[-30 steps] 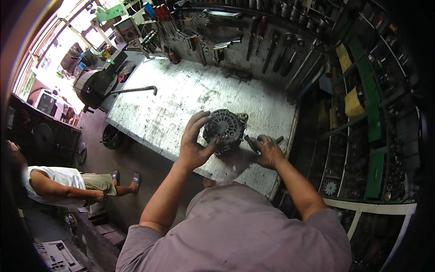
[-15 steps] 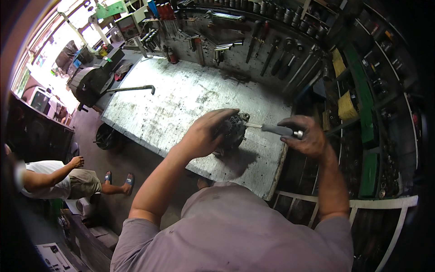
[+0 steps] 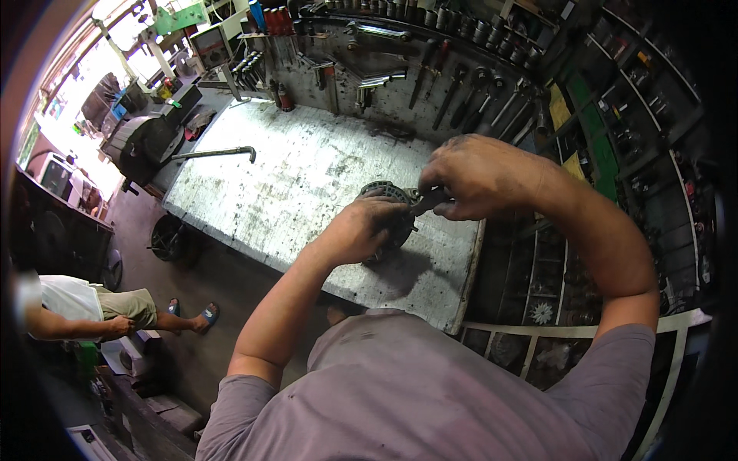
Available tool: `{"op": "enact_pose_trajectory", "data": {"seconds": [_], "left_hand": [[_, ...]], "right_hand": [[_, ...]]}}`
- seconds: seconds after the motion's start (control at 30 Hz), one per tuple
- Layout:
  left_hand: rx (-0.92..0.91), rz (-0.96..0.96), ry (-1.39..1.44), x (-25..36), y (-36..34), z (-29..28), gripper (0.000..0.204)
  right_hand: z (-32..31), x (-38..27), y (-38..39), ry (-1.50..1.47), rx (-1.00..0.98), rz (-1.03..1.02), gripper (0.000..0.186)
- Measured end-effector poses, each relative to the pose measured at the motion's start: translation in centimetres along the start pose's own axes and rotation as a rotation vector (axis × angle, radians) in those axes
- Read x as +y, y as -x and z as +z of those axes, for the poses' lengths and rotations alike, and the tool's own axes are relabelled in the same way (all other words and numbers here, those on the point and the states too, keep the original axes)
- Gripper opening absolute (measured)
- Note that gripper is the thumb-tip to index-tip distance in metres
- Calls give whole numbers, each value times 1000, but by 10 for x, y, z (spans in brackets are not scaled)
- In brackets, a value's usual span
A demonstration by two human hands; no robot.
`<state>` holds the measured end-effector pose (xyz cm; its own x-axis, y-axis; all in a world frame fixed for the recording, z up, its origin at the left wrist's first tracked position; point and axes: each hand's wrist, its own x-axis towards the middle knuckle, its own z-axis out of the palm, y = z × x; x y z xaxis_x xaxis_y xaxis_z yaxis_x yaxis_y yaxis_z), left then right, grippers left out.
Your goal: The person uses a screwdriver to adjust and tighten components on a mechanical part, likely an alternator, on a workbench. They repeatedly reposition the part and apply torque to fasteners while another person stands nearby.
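Note:
A round, dark alternator with a slotted rim sits on the pale, stained workbench. My left hand is closed over its near left side, fingers wrapped on the housing. At the alternator's right edge, my right hand is raised with its fingers curled round a dark, grey-handled hand tool. Most of that tool is hidden behind the hand, and where its tip meets the alternator cannot be made out. A shadow falls on the bench top just right of the alternator.
A long bent bar lies across the bench's left end, beside a bulky dark machine. Wrenches and other tools hang along the back panel. Shelves of parts line the right. Another person stands at left. A dark bucket rests on the floor.
My right hand has moved left and up, close against the alternator, its forearm now bent across from the right. The tool's grey handle is now mostly covered. My left hand stays on the alternator.

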<state>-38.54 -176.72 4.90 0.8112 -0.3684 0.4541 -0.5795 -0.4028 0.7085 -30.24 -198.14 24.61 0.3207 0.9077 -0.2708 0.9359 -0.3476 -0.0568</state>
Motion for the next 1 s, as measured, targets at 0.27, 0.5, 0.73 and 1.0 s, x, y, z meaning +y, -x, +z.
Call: {"op": "enact_pose_trajectory", "data": {"seconds": [0.27, 0.5, 0.73, 1.0], "left_hand": [[119, -394, 99, 11, -14, 17, 27], [228, -259, 214, 24, -18, 12, 40], [141, -188, 122, 27, -24, 3, 39], [287, -343, 76, 32, -28, 9, 44]], "right_hand": [[-11, -16, -9, -294, 80, 142, 52], [-6, -11, 2, -184, 246, 162, 33], [-7, 5, 4, 11, 264, -172, 33], [-13, -5, 8, -106, 80, 131, 32]]}}
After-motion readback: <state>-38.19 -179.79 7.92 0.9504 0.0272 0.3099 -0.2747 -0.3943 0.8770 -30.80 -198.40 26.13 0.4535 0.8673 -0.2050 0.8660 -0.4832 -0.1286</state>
